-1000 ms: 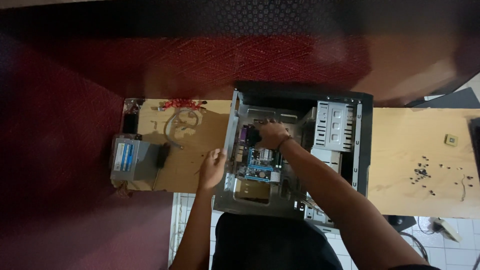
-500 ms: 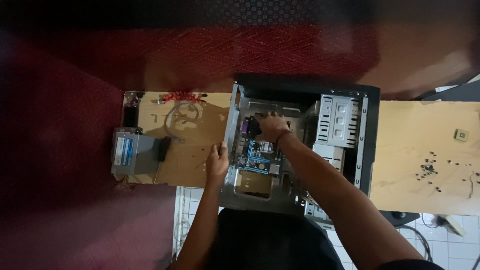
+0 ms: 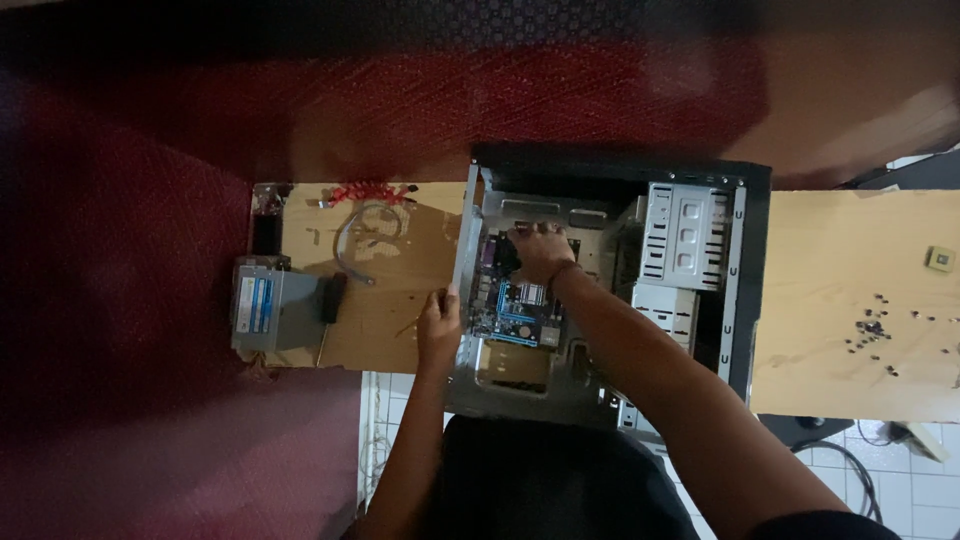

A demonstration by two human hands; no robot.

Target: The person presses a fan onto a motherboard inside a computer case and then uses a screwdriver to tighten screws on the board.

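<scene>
My right hand (image 3: 542, 255) is deep in the open case (image 3: 745, 290), fingers curled over the motherboard's (image 3: 515, 315) far end, probably gripping something; I can't tell what. My left hand (image 3: 438, 325) grips the case's left wall, nearer me.

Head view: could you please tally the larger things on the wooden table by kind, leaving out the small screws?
Open computer case: 1
Grey power supply box: 1
Grey cable: 1
Red cable bundle: 1
Small square chip: 1
Total: 5
</scene>
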